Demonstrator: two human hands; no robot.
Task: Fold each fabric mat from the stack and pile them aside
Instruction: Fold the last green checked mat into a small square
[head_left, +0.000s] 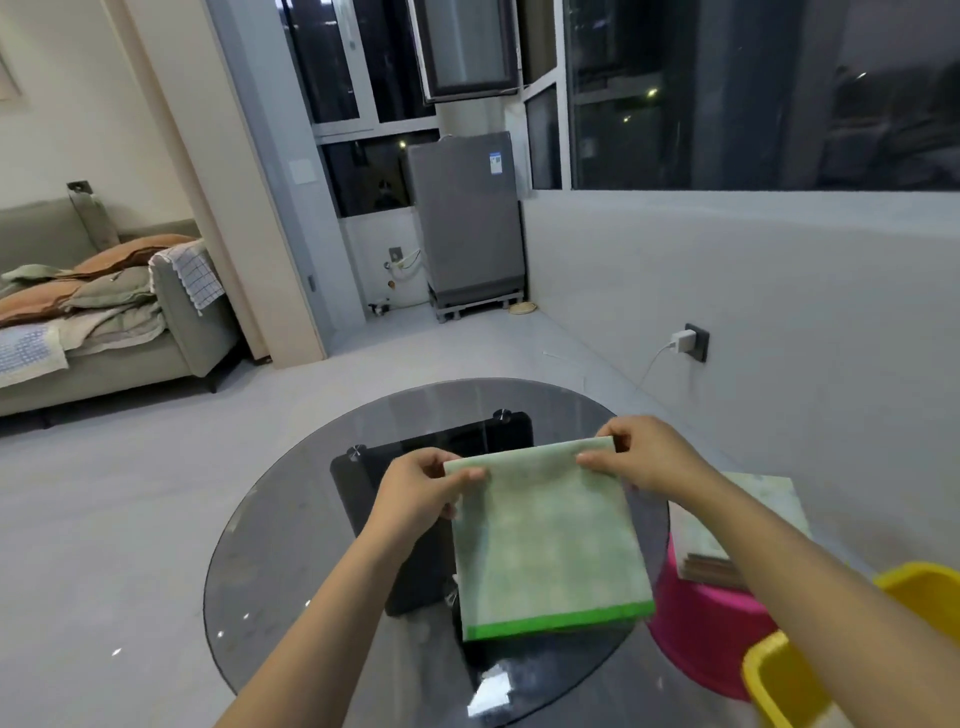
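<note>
The pale green fabric mat with a bright green bottom edge (545, 535) hangs in the air over the round smoked-glass counter (291, 551), held up by its two top corners so that its own weight pulls it flat and its edges can be matched for a fold. The left hand (415, 493) pinches the top left corner between thumb and curled fingers, and the right hand (639, 457) does the same at the top right corner; each grip is closed on the cloth, and the spacing between them keeps the upper edge taut and nearly level. The mat looks doubled along that top edge, so I judge it to be partway through folding, though how many layers it has cannot be told. To the right, a stack of similar pale green mats (748, 514) rests on a bright pink plastic stool (711, 623), near enough for the right arm to reach. Whether that stack is the supply or the finished pile cannot be told. A yellow plastic stool (779, 680) stands just beside the pink one.
</note>
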